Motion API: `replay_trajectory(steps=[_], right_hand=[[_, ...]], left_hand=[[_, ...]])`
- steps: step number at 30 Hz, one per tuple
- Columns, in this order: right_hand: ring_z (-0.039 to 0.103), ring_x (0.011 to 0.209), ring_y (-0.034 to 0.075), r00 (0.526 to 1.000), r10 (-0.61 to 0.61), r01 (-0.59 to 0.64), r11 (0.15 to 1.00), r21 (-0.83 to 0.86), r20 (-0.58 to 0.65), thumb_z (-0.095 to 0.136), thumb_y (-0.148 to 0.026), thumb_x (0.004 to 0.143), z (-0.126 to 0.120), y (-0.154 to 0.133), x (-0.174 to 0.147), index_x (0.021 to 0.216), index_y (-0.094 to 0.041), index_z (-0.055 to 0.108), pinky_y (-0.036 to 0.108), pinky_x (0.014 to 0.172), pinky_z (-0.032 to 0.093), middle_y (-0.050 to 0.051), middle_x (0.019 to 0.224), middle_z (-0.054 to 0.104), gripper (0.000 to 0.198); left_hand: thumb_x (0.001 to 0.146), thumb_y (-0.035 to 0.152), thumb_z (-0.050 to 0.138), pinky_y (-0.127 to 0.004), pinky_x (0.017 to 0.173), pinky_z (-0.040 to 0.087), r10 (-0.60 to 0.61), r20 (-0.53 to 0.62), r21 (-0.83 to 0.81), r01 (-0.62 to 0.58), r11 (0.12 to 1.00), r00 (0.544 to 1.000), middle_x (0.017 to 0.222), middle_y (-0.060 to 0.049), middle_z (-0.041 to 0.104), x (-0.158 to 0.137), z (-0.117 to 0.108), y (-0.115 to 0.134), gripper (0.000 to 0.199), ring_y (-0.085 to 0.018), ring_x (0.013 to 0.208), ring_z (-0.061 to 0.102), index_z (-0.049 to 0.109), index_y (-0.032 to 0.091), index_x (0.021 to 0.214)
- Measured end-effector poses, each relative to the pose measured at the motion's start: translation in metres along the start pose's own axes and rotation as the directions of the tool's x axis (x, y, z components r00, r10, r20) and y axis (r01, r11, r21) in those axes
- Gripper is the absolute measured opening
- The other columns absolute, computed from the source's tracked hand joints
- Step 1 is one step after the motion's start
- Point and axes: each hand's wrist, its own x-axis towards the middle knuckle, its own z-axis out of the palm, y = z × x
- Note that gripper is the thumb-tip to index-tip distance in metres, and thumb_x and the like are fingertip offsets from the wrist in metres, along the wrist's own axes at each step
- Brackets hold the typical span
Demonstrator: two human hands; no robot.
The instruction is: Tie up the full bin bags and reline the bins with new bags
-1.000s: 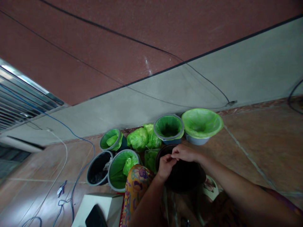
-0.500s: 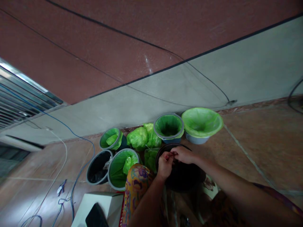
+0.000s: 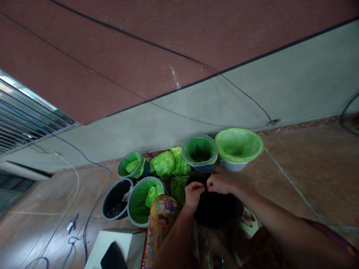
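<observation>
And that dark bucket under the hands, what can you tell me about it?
The bucket is round, wide-mouthed and nearly black, plastic by its look. It appears to stand upright, open side up, to the right of the person's patterned left knee. The left hand and right hand are over its far side, fingers pinched; whether either touches the rim is unclear. Its inside is too dark to show any contents.
</observation>
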Motion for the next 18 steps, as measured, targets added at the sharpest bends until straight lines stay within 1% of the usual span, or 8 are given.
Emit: replay_trajectory(steps=[3,5,8,12,15,18], right_hand=[[0.058,0.061,0.013,1.000,0.000,-0.001,0.997,-0.073,-0.008,0.058,-0.017,0.071,0.000,0.004,0.002,0.074,-0.019,0.078,0.024,0.058,0.036,0.003,0.065,0.070,0.021],[0.060,0.067,0.015,0.999,-0.008,0.005,0.996,-0.087,-0.034,0.058,-0.016,0.072,0.001,0.005,0.002,0.075,-0.020,0.078,0.024,0.060,0.037,0.004,0.072,0.073,0.021],[0.063,0.073,0.017,0.997,-0.004,-0.001,0.998,-0.064,-0.077,0.056,-0.013,0.073,0.001,0.004,0.003,0.081,-0.019,0.078,0.025,0.065,0.039,0.005,0.081,0.075,0.025],[0.065,0.079,0.017,0.993,-0.003,0.003,1.000,0.001,-0.121,0.047,-0.011,0.079,0.000,-0.004,0.001,0.088,-0.018,0.077,0.024,0.070,0.042,0.007,0.087,0.076,0.032],[0.062,0.065,0.014,0.994,0.049,-0.042,0.996,0.074,-0.100,0.043,-0.012,0.084,0.002,-0.010,0.000,0.088,-0.015,0.074,0.023,0.063,0.042,0.007,0.080,0.073,0.031],[0.056,0.052,0.010,0.997,0.075,-0.071,0.982,0.175,-0.016,0.042,-0.013,0.086,0.007,-0.011,0.002,0.082,-0.013,0.070,0.021,0.053,0.038,0.005,0.072,0.069,0.028]], left_hand=[[0.060,0.014,0.069,-0.026,0.066,0.045,0.088,0.023,0.150,-0.090,0.985,0.996,0.068,-0.001,0.069,0.002,-0.001,-0.004,0.008,-0.012,0.064,0.058,0.071,0.017,0.067],[0.065,0.014,0.066,-0.025,0.065,0.046,0.141,0.040,0.248,-0.146,0.958,0.989,0.069,-0.001,0.069,0.002,-0.001,-0.005,0.008,-0.013,0.064,0.058,0.071,0.017,0.071],[0.074,0.013,0.059,-0.025,0.066,0.047,0.222,0.051,0.359,-0.225,0.906,0.974,0.075,-0.002,0.070,0.000,-0.002,-0.004,0.014,-0.013,0.069,0.060,0.071,0.017,0.081],[0.080,0.012,0.052,-0.027,0.075,0.049,0.308,0.076,0.464,-0.307,0.831,0.948,0.090,-0.005,0.071,-0.005,-0.002,-0.003,0.025,-0.015,0.080,0.064,0.071,0.018,0.095],[0.083,0.011,0.051,-0.030,0.082,0.050,0.346,0.084,0.499,-0.340,0.797,0.934,0.099,-0.006,0.070,-0.007,-0.001,-0.004,0.031,-0.016,0.088,0.064,0.069,0.019,0.106],[0.084,0.012,0.052,-0.032,0.087,0.050,0.359,0.059,0.525,-0.335,0.782,0.931,0.103,-0.008,0.070,-0.008,0.001,-0.006,0.031,-0.017,0.092,0.065,0.067,0.018,0.110]])
